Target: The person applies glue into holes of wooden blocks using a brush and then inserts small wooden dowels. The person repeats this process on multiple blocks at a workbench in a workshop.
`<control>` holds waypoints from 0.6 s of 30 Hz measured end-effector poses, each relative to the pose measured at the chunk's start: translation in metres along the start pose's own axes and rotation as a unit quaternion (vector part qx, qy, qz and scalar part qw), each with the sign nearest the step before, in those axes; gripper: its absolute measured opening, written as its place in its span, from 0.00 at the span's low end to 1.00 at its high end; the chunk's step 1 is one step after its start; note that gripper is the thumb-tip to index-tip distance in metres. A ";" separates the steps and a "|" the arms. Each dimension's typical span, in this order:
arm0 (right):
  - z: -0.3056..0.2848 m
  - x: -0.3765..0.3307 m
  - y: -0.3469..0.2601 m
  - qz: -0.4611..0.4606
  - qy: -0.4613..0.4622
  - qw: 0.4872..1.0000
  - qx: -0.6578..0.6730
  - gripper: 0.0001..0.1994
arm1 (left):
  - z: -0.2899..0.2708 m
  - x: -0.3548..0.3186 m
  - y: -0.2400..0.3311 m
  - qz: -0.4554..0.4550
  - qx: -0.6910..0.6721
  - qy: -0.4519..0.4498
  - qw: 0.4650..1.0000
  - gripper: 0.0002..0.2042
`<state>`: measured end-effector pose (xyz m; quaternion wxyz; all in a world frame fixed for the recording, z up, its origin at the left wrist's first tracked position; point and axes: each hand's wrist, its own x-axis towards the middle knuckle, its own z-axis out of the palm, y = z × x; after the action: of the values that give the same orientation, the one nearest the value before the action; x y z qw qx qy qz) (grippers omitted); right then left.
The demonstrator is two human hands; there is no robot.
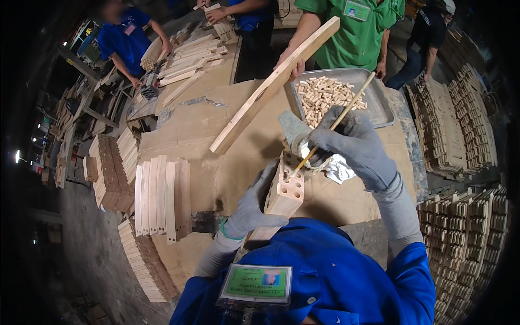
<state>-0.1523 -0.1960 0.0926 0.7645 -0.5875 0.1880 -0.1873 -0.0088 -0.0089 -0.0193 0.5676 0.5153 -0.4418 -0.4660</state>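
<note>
2 hands (303,168) — stick (346,111) slants down-left into upright block (286,192).

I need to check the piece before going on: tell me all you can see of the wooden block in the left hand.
The block is pale, unfinished wood, a squared bar held upright and tilted slightly. Its end face shows two rows of round drilled holes. The gloved left hand grips its side from the left. A thin stick, held by the gloved right hand, has its tip at the holed face. It is held above the cardboard-covered table.
</note>
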 end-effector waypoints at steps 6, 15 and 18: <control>0.009 0.002 0.013 0.033 0.014 0.997 -0.074 0.12 | 0.002 0.001 -0.001 -0.004 -0.049 0.007 0.999 0.57; 0.007 0.002 0.005 -0.004 0.045 0.997 -0.059 0.10 | -0.002 0.000 -0.007 -0.020 -0.057 0.017 0.998 0.58; 0.003 -0.001 0.005 -0.028 0.029 0.999 0.008 0.09 | -0.003 0.002 -0.003 -0.002 -0.038 0.015 0.999 0.58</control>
<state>-0.1516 -0.1916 0.0883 0.7577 -0.5808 0.1925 -0.2270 -0.0054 -0.0108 -0.0228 0.5923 0.5014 -0.4139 -0.4759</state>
